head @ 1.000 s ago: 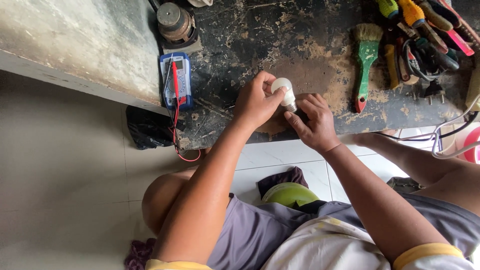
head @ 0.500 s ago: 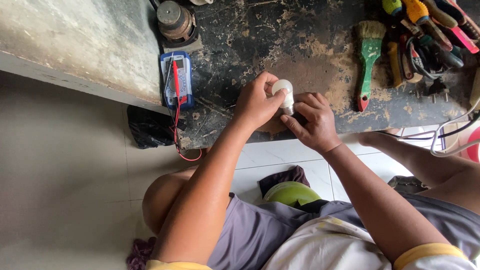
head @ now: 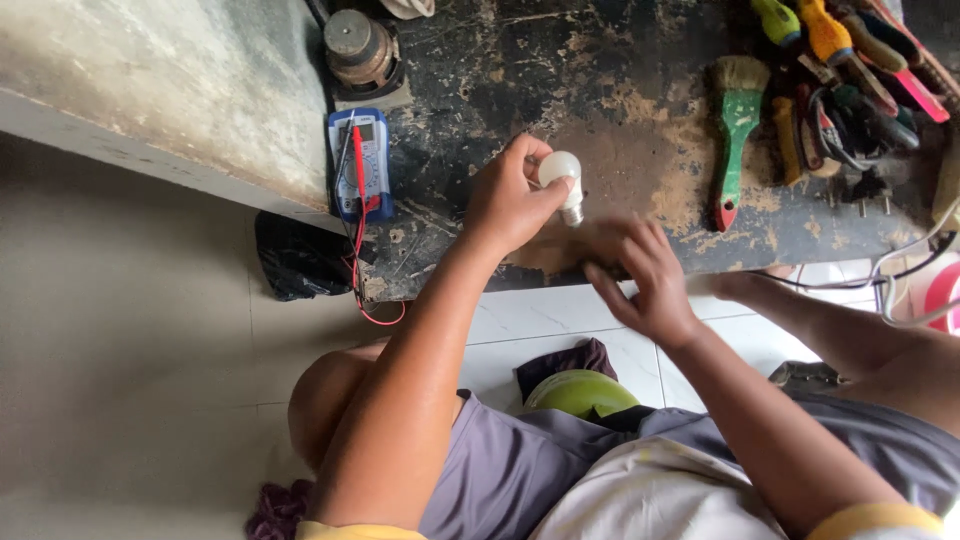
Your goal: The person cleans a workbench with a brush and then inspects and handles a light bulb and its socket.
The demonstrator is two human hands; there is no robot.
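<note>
White and smooth, the bulb [head: 560, 170] sits pinched in the fingers [head: 528, 160] of the left hand [head: 505, 205], dome toward the palm and metal base pointing out, just above the worn dark surface [head: 620, 110]. With only fingertips on rounded glass, it could slip and crack on the surface if the grip eases. Below and beside it, the right hand [head: 650, 280] hovers released, fingers spread, not touching it.

bulb [head: 560, 168]: white | meter [head: 362, 163]: blue, red lead | brush [head: 738, 130]: green handle | bench [head: 600, 90]: black, brown-scuffed
</note>
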